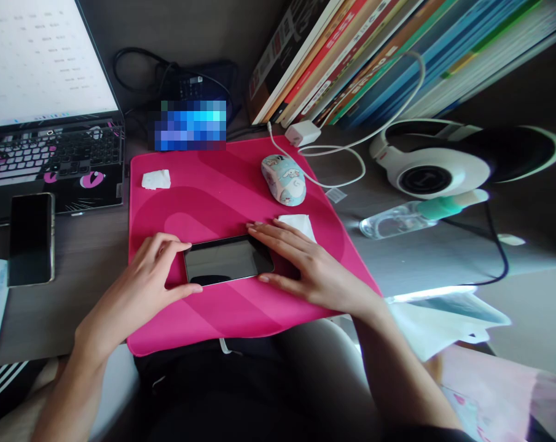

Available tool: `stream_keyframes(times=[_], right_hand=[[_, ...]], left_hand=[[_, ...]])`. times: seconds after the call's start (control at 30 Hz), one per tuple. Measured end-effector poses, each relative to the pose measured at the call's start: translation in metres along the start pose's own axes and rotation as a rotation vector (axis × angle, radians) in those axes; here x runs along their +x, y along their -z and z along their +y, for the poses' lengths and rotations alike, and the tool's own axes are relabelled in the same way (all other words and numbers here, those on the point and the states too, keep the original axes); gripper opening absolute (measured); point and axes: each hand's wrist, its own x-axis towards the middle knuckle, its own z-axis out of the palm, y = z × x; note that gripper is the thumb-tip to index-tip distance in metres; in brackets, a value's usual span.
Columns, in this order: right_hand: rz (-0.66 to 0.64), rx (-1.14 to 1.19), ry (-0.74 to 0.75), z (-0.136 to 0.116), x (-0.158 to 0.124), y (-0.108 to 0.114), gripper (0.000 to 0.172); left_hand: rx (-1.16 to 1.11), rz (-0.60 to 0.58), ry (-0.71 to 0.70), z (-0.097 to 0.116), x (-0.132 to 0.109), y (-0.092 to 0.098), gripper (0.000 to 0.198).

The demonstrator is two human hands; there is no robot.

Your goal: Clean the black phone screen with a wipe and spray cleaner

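Note:
A smartphone [227, 261] with a dark, reflective screen lies face up on a pink mouse pad [213, 205]. My left hand [151, 276] grips its left end, thumb at the near corner and forefinger at the far one. At the right end, my right hand [308, 267] holds the phone between its thumb and fingers, partly covering that end. Beyond my right fingers lies a folded white tissue [303, 225]. Another small white tissue [156, 179] rests on the pad's far left, and a patterned computer mouse [284, 180] sits at the far right.
To the left stand a laptop [51, 153] and a second phone [32, 239]. Books [351, 55] line the back right, with a white charger [302, 132] and its cable before them. Headphones [432, 169] and a clear spray bottle [397, 219] lie on the right.

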Motion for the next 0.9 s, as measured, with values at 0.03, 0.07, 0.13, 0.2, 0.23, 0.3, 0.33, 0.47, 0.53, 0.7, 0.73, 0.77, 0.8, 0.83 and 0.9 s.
stream_keyframes(times=[0.03,0.07,0.13,0.2,0.23,0.3,0.33,0.47,0.53,0.7,0.73,0.77,0.8,0.83,0.9], right_hand=[[0.0,0.001,0.001,0.0001,-0.0001,0.0,0.082],[-0.001,0.001,0.0,0.0002,-0.0003,0.0,0.082],[-0.005,0.002,-0.006,0.0004,-0.0006,0.0,0.081],[-0.01,0.001,-0.01,0.0008,-0.001,-0.0002,0.081],[-0.011,0.001,-0.011,0.0011,-0.0012,-0.0004,0.081],[-0.012,-0.002,-0.014,0.0015,-0.0016,-0.0008,0.081],[-0.012,-0.001,-0.017,0.0016,-0.0017,-0.0009,0.081],[-0.007,0.016,-0.029,0.0006,-0.0019,-0.0001,0.081],[-0.003,0.024,-0.038,-0.0005,-0.002,0.0008,0.081],[0.015,0.038,-0.067,-0.0017,-0.0036,0.0013,0.078],[0.018,0.041,-0.07,-0.0017,-0.004,0.0013,0.078],[0.02,0.041,-0.073,-0.0016,-0.0044,0.0012,0.078],[0.022,0.041,-0.076,-0.0015,-0.0047,0.0012,0.077],[0.022,0.041,-0.08,-0.0014,-0.005,0.0013,0.076],[0.022,0.041,-0.084,-0.0013,-0.0054,0.0013,0.076]], left_hand=[[-0.002,0.0,0.0,-0.0002,0.0,-0.0001,0.06],[-0.004,0.001,0.001,-0.0003,0.0,-0.0002,0.06],[-0.007,0.0,0.003,-0.0004,0.0001,-0.0002,0.06],[-0.008,0.001,0.002,-0.0002,0.0004,-0.0001,0.061],[-0.008,0.002,0.0,-0.0001,0.0005,0.0,0.06],[-0.008,0.005,-0.003,-0.0001,0.0007,-0.0001,0.06],[-0.009,0.006,-0.002,-0.0003,0.0007,-0.0003,0.06],[-0.02,0.001,0.0,-0.0017,0.0001,-0.0007,0.061],[-0.025,0.003,-0.002,-0.0022,-0.0001,-0.0008,0.061],[-0.025,0.01,-0.001,-0.002,0.0002,-0.0006,0.059],[-0.02,0.008,-0.003,-0.002,0.0002,-0.0007,0.059],[-0.014,0.006,-0.003,-0.002,0.0001,-0.0009,0.06],[-0.009,0.002,-0.002,-0.002,0.0001,-0.001,0.06],[-0.006,0.002,0.0,-0.0021,0.0,-0.0012,0.061],[-0.006,0.001,0.002,-0.002,-0.0001,-0.0012,0.061]])
